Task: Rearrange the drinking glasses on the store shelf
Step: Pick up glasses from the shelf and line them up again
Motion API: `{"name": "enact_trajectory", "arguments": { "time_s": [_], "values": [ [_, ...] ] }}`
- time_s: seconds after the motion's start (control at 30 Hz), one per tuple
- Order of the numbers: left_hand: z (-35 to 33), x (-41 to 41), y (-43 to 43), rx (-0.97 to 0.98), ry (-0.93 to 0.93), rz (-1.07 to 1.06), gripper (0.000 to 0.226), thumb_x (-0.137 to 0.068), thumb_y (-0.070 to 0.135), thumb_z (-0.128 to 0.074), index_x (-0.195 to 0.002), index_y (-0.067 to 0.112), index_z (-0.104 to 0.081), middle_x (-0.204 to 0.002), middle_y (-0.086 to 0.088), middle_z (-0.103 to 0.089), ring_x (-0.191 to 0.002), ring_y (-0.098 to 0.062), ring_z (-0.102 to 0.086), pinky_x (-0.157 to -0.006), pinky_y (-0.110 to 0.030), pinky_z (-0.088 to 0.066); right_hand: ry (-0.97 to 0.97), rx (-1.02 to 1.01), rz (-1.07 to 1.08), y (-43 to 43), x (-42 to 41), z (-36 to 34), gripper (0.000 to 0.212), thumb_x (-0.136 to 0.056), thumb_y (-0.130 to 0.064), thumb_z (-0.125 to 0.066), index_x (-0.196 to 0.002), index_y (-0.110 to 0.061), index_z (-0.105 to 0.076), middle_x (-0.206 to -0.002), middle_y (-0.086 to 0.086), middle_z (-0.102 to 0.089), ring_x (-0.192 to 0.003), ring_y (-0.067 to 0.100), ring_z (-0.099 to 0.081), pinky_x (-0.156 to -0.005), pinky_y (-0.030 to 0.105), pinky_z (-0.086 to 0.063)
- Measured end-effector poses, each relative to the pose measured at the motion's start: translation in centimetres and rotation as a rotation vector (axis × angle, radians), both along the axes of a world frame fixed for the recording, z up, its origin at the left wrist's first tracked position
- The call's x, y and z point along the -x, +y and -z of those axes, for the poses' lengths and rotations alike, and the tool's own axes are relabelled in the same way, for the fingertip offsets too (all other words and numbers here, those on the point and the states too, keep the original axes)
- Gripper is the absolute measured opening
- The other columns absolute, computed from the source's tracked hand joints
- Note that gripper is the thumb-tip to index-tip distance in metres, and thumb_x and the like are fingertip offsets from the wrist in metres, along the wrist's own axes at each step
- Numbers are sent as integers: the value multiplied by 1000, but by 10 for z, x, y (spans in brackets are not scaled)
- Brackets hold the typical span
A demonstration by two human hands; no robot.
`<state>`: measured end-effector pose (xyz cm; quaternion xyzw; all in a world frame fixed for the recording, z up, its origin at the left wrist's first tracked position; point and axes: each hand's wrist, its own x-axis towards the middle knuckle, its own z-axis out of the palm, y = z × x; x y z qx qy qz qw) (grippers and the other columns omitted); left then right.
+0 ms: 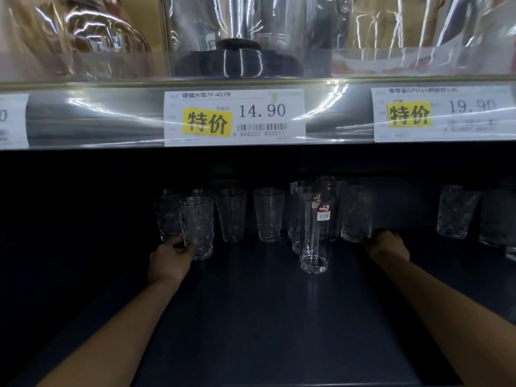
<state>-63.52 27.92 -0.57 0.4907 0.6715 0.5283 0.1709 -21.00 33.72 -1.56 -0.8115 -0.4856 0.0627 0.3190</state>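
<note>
L hand (173,255) grips lower part of clear textured glass tumbler (196,222), front-left on dark shelf (251,317). 2nd textured tumbler (167,216) sits just behind it. Next: two clear dimpled tapered glasses (231,215), upright, side by side. Then tall smooth clear glass w/ red label (314,241), fwd of the row, similar ones clustered behind. R hand (386,245) touches base of dim textured tumbler (356,213); too dark to tell if fingers wrap it. Far-right textured tumblers (453,210) stand well apart. White 14.90 price tag (234,117) on the shelf edge above.
</note>
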Motion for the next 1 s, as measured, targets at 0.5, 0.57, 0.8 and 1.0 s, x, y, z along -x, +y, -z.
{"name": "enact_trajectory", "arguments": {
  "time_s": [0.5,0.57,0.8,1.0],
  "values": [
    [-1,0,1,23,17,-44,36,-94,34,-64,-118,7,-66,-116,-13,-70,-107,-32,-63,-78,-27,-44,86,8,82,4,3,-1,36,-95,-37,-55,-113,-8,-65,-118,18,-61,-100,35,-62,-90,43,-53],
    [-1,1,2,20,27,-47,35,-94,32,-64,-118,7,-67,-117,-13,-69,-109,-33,-63,-83,-29,-47,97,8,83,4,2,-1,34,-96,-37,-54,-109,-7,-64,-114,18,-62,-96,34,-63,-87,43,-54],
    [0,1,3,27,29,-48,33,-98,28,-57,-123,9,-65,-121,-14,-66,-109,-31,-62,-81,-26,-45,96,5,91,2,3,-3,28,-98,-31,-56,-101,-4,-63,-110,20,-64,-96,36,-63,-88,44,-53],
    [0,0,2,19,-1,-60,32,-98,28,-57,-122,9,-65,-119,-13,-68,-107,-29,-62,-77,-23,-41,79,-1,99,-1,5,-4,25,-97,-26,-57,-104,-3,-64,-109,21,-65,-97,37,-63,-86,43,-54]
  ]
}}
